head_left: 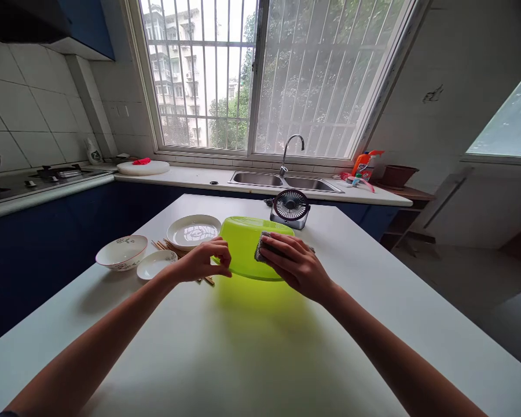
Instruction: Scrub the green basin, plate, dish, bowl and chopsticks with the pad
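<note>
A translucent lime-green plastic basin is tilted on the white table, its underside facing me. My left hand grips the basin's left rim with curled fingers. My right hand presses a grey scouring cloth against the basin's side, fingers closed over it. A white plate, a flowered bowl, a small saucer and wooden chopsticks lie just left of the basin.
A small black desk fan stands behind the basin. Beyond it is a counter with a steel double sink and tap, a chopping board, a stove at left, and bottles at right.
</note>
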Demonstrator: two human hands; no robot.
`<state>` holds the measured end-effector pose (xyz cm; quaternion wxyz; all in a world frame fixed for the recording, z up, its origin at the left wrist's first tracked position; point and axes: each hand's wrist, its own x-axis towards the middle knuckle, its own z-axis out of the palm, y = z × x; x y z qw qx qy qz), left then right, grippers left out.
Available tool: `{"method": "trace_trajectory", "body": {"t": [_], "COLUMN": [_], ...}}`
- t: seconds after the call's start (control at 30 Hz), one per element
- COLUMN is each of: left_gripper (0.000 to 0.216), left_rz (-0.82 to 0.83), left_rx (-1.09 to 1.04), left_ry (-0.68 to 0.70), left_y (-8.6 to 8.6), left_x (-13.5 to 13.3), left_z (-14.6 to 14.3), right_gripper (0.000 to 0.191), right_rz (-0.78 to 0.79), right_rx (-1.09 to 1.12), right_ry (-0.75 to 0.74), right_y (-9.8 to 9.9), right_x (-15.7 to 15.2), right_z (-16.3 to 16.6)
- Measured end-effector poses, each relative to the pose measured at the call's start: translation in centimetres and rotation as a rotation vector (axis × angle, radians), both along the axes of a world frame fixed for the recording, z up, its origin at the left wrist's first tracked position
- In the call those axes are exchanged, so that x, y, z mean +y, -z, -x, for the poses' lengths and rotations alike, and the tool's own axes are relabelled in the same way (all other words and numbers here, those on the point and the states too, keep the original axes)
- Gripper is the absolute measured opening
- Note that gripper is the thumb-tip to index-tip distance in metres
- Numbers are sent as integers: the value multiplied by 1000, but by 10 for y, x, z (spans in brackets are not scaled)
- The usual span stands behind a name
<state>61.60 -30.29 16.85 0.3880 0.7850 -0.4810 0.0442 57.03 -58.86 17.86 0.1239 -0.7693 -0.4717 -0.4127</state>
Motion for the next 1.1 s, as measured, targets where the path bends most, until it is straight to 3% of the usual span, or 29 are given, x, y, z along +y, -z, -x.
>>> {"method": "trace_trajectory", "body": {"t": [0.13, 0.27, 0.63, 0.9, 1.1], "left_gripper": [32, 34, 31, 24, 1], "left_rz": [-14, 4, 111, 22, -123], "left_rx": [0, 9, -14, -73, -227], "left_ry": [2, -15, -44, -32, -57], "left_y": [2, 2, 3, -2, -10], "left_x": [1, 1, 4, 10, 5], "left_z": [0, 0, -7, -9, 2], "right_gripper": [39, 39, 40, 38, 38], "right_rz": [-139, -168, 37, 87, 90], "right_rx": [78, 136, 33, -88, -132], "right_ry": [16, -13, -63, -22, 50], "right_y": [-9, -10, 9, 14, 13], "right_x": [-4, -7, -9, -3, 7], "right_z": [-19, -25, 8, 11, 17]}}
